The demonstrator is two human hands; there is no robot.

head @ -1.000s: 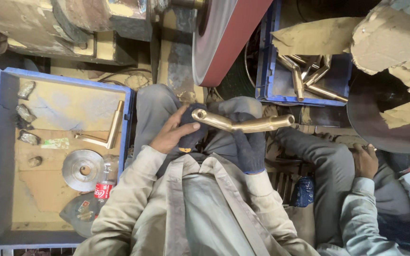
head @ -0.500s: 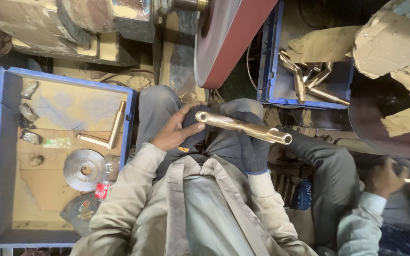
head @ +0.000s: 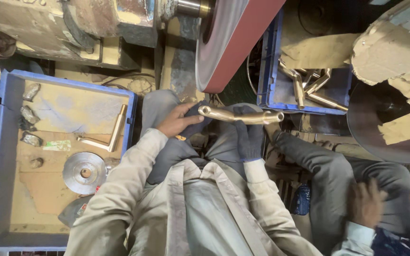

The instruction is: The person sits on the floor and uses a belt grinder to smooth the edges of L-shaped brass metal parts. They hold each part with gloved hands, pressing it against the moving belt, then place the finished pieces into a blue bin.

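A bent brass tube piece (head: 224, 114) lies across my lap, just below the large red abrasive wheel (head: 236, 40). My bare left hand (head: 176, 121) grips a dark cloth at the piece's left end. My right hand (head: 248, 135), in a dark glove, holds the piece from below near its right half. The right tip of the tube sticks out past the glove.
A blue crate (head: 5, 156) at the left holds an L-shaped brass part (head: 112, 132), a metal disc (head: 84, 171) and small scraps. A second blue crate (head: 269, 76) behind the wheel holds several brass parts. Another person's hand (head: 366, 201) and knee are at the right.
The brass piece has levelled out from a downward tilt to the right, and both my hands shifted slightly with it. The other person's hand moved left and lower.
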